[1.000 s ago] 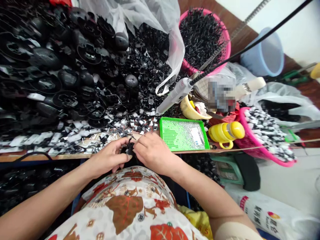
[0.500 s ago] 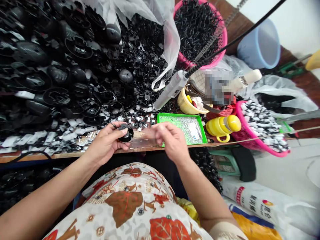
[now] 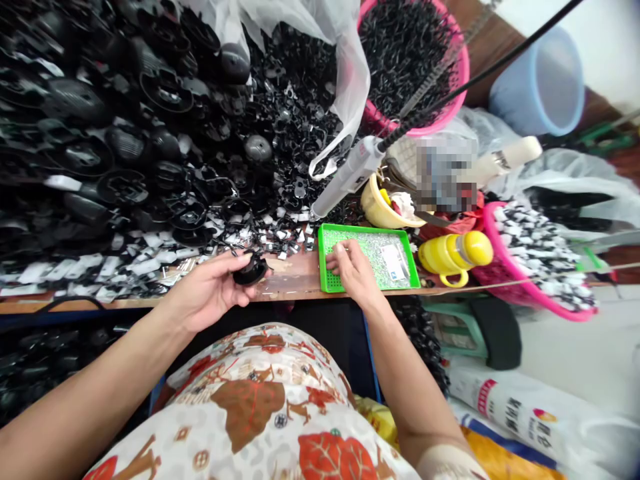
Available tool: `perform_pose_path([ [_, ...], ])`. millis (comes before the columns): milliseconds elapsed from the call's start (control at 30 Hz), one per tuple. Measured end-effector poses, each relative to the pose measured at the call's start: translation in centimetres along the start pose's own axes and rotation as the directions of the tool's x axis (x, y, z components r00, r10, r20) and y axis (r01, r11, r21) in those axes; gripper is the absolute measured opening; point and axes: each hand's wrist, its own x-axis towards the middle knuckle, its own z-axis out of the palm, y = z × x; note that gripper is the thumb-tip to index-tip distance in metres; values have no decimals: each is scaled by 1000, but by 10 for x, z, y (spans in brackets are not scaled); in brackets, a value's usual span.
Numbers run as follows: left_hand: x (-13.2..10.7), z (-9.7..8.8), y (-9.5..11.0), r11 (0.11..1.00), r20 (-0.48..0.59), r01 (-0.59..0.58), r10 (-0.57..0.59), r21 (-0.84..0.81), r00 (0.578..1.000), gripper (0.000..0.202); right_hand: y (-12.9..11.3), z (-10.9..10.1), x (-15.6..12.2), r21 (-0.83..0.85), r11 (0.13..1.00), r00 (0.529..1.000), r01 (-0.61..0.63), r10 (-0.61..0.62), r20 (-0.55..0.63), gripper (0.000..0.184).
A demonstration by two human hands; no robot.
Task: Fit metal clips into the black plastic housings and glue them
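My left hand (image 3: 203, 293) is closed around a round, glossy black plastic housing (image 3: 253, 268), held just above the front edge of the bench. Over the left part of a shallow green tray (image 3: 413, 260) is my right hand (image 3: 356, 275), its thumb and fingers drawn together among small silvery metal pieces (image 3: 373, 248), which look like screws. Whether a piece sits between those fingertips is too small to tell. A grey electric screwdriver (image 3: 347, 177) hangs at a slant behind the tray.
Black housings (image 3: 75, 100) and small white parts (image 3: 107, 267) pile up at left. A pink basket (image 3: 464, 73) of black pieces stands behind. To the right are a yellow bottle (image 3: 443, 253), a cream bowl (image 3: 373, 207) and another pink basket (image 3: 540, 300) with black-and-white parts.
My right hand has moved right, from the bench beside the housing into the green tray. The housing has turned in my left hand. The whole view has shifted slightly.
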Motion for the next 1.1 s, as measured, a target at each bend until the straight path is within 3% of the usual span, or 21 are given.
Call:
perform_pose_path([
  [67, -3, 1, -8, 964, -36, -195, 205, 180, 978, 51, 2, -3, 3, 38, 997, 991, 63, -58, -123, 34],
  [133, -5, 3, -16, 835, -14, -399, 436, 380, 900, 67, 1, -6, 0, 56, 989, 961, 140, -122, -247, 31],
  [200, -6, 5, -22, 682, 71, -501, 554, 533, 829, 73, -6, -5, -9, 65, 973, 930, 223, -193, -312, 27],
  [267, -7, 6, -26, 576, 148, -529, 578, 623, 803, 72, -17, 2, -21, 40, 937, 896, 346, -317, -311, 20],
  [333, -7, 6, -27, 521, 196, -548, 583, 654, 788, 72, -30, 13, -34, -24, 860, 829, 509, -498, -253, 18],
  [433, -8, 7, -28, 489, 248, -581, 586, 651, 771, 74, -45, 31, -45, -92, 702, 691, 706, -711, -125, 24],
  [533, -10, 9, -28, 506, 257, -585, 575, 634, 776, 75, -50, 44, -46, -90, 638, 636, 765, -770, -59, 24],
  [700, -14, 9, -25, 572, 213, -562, 562, 598, 799, 75, -45, 54, -45, -63, 660, 655, 749, -751, -78, 16],
  [800, -13, 4, -25, 508, 262, -556, 537, 658, 802, 68, -47, 53, -45, -39, 692, 687, 721, -722, -82, 11],
  [900, -12, 1, -26, 451, 317, -562, 509, 693, 800, 59, -54, 51, -44, -20, 669, 669, 743, -743, -24, 10],
  [967, -13, 2, -25, 511, 317, -559, 486, 653, 814, 58, -57, 51, -43, 34, 689, 690, 724, -723, -34, 8],
  [1100, -16, 5, -19, 658, 234, -513, 469, 551, 852, 57, -49, 46, -42, 131, 784, 795, 607, -593, -129, 17],
])
